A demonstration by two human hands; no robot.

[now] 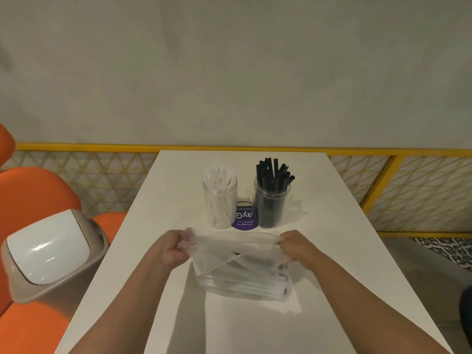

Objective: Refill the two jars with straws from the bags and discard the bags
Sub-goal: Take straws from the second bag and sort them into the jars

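The left grip (171,251) and the right grip (296,247), both bare hands, have their fingers curled and each pinches one upper end of a thin, clear plastic bag (242,272). The film is stretched between them and wrinkled, and the bag hangs below and between the two grips, over the near part of the worktop (339,226), which is white, smooth and rectangular. In the lower part of the bag long pale shapes lie across; they are blurred, and whether the bag touches the surface I cannot tell. Behind the bag two clear round jars stand upright, near each other but apart: the left jar (220,200) holds white straws (219,175), the right jar (272,203) holds black straws (274,169) which stick out above its rim. Between the jars lies a round purple sticker (244,218) with white letters. At the left, beside the worktop, stands a beige bin (48,254) with a glossy white swing lid, in front of rounded orange seats (30,190).
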